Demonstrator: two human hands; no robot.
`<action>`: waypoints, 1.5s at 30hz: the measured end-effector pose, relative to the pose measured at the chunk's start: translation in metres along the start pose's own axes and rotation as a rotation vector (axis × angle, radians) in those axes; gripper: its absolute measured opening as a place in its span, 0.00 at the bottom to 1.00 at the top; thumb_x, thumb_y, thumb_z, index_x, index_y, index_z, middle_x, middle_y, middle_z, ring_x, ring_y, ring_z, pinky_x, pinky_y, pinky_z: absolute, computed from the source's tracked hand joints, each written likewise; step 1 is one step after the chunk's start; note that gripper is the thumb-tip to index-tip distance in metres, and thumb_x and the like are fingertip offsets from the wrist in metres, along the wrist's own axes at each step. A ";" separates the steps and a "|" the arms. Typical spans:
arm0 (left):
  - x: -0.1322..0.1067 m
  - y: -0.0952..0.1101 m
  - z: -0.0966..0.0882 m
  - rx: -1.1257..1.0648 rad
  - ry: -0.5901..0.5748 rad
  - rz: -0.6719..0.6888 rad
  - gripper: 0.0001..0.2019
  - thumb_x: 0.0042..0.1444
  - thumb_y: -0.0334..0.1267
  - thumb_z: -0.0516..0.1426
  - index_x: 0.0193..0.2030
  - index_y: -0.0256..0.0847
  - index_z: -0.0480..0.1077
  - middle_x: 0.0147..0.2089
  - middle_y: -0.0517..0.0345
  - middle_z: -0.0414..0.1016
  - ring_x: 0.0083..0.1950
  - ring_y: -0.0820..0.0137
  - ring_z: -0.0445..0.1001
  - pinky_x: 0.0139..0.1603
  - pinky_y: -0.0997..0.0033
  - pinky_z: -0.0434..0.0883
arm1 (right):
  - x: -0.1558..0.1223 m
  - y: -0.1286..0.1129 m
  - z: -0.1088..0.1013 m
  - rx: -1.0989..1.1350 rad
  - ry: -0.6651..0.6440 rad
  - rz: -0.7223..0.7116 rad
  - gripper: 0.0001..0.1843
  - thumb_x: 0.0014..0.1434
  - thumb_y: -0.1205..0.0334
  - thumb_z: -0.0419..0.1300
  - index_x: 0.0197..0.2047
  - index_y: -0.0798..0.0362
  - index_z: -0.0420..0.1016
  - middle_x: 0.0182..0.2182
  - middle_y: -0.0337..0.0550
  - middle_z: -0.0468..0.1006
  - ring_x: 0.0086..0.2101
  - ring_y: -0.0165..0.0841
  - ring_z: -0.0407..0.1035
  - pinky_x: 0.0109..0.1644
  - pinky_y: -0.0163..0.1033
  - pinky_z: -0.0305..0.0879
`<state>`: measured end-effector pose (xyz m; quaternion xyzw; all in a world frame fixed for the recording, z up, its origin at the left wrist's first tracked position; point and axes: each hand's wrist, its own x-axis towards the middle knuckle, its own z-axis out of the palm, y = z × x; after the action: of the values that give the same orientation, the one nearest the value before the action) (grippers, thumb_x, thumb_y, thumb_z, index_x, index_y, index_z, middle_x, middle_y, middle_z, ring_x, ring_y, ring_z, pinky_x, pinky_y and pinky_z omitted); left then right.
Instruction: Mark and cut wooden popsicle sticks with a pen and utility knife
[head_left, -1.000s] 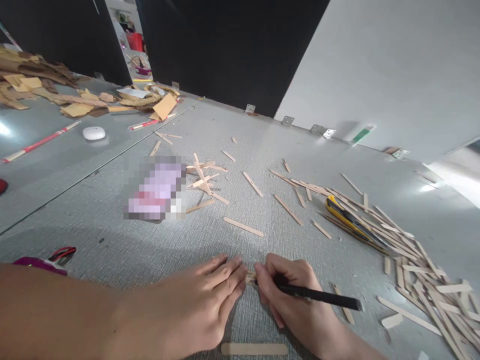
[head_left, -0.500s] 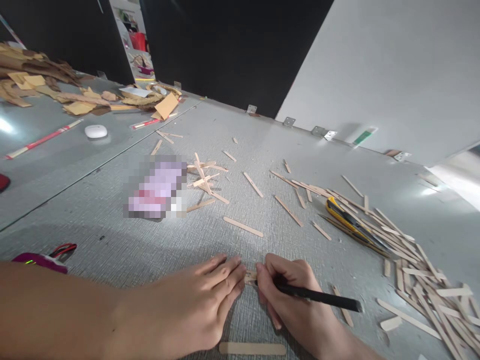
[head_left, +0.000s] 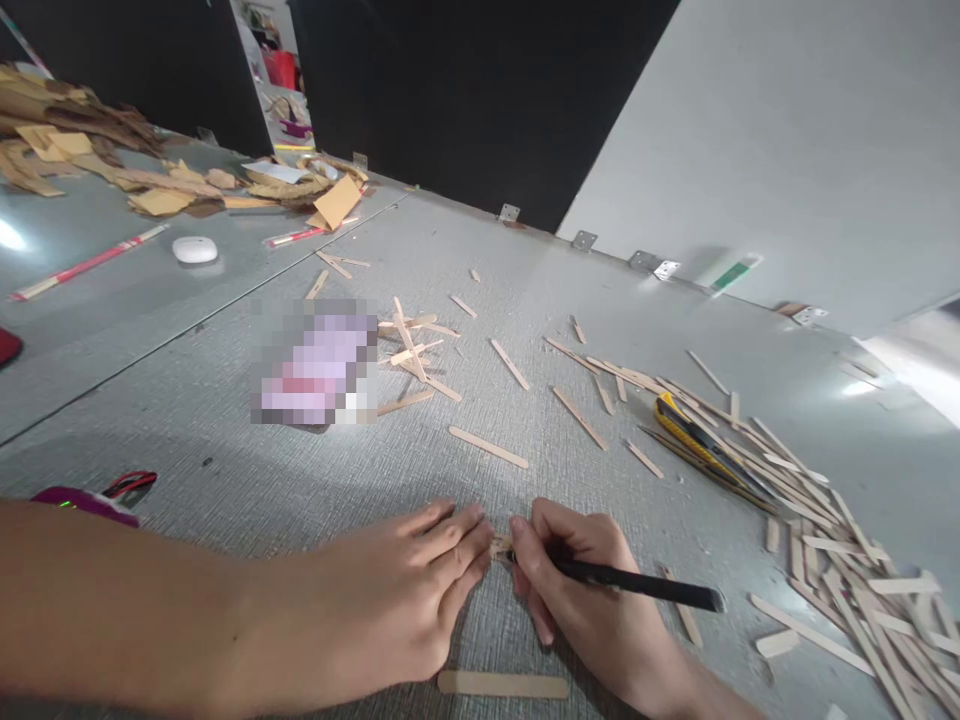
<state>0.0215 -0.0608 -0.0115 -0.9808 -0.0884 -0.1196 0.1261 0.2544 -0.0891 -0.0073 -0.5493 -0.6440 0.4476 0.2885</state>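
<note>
My left hand (head_left: 397,600) lies flat on the grey table, fingers stretched out, its fingertips pressing a small wooden stick piece (head_left: 500,546). My right hand (head_left: 585,590) is closed around a black pen (head_left: 637,584), whose tip touches that same piece between the two hands. A wide wooden stick (head_left: 502,685) lies just below both hands near the table's front edge.
Several wooden sticks (head_left: 825,530) are heaped at the right around a yellow utility knife (head_left: 694,435). More sticks (head_left: 412,355) are scattered mid-table beside a blurred purple object (head_left: 319,365). Cardboard scraps (head_left: 150,185) and a white mouse (head_left: 194,249) lie far left.
Both hands stay in place on the small piece. The view has shifted slightly, so things on the table appear a little higher.
</note>
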 end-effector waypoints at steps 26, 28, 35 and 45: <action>0.000 0.001 0.000 -0.011 0.022 -0.014 0.21 0.68 0.31 0.54 0.63 0.21 0.72 0.65 0.32 0.74 0.66 0.50 0.74 0.66 0.53 0.71 | 0.003 0.000 0.000 0.003 0.021 0.023 0.26 0.73 0.50 0.55 0.23 0.50 0.63 0.11 0.29 0.63 0.12 0.22 0.56 0.18 0.30 0.53; 0.000 0.001 0.001 -0.007 0.020 -0.014 0.21 0.67 0.31 0.55 0.63 0.21 0.73 0.65 0.33 0.74 0.66 0.50 0.74 0.66 0.53 0.71 | 0.003 -0.001 0.001 -0.021 0.025 0.029 0.26 0.73 0.51 0.56 0.23 0.50 0.63 0.11 0.29 0.63 0.12 0.23 0.56 0.18 0.30 0.53; -0.001 0.001 0.000 0.002 0.025 -0.024 0.21 0.67 0.31 0.55 0.63 0.21 0.73 0.65 0.34 0.75 0.66 0.51 0.74 0.67 0.53 0.69 | 0.002 -0.003 0.002 -0.076 0.025 0.019 0.25 0.74 0.54 0.54 0.23 0.49 0.62 0.10 0.29 0.61 0.12 0.23 0.56 0.18 0.30 0.53; -0.001 0.000 -0.002 0.001 0.008 -0.018 0.21 0.68 0.32 0.55 0.63 0.21 0.72 0.66 0.34 0.74 0.67 0.51 0.73 0.67 0.53 0.70 | 0.001 -0.002 -0.001 -0.055 0.025 0.011 0.25 0.74 0.54 0.54 0.23 0.49 0.63 0.11 0.29 0.61 0.12 0.24 0.58 0.18 0.30 0.54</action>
<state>0.0205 -0.0610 -0.0097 -0.9794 -0.0968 -0.1248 0.1261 0.2540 -0.0879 -0.0054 -0.5662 -0.6492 0.4245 0.2790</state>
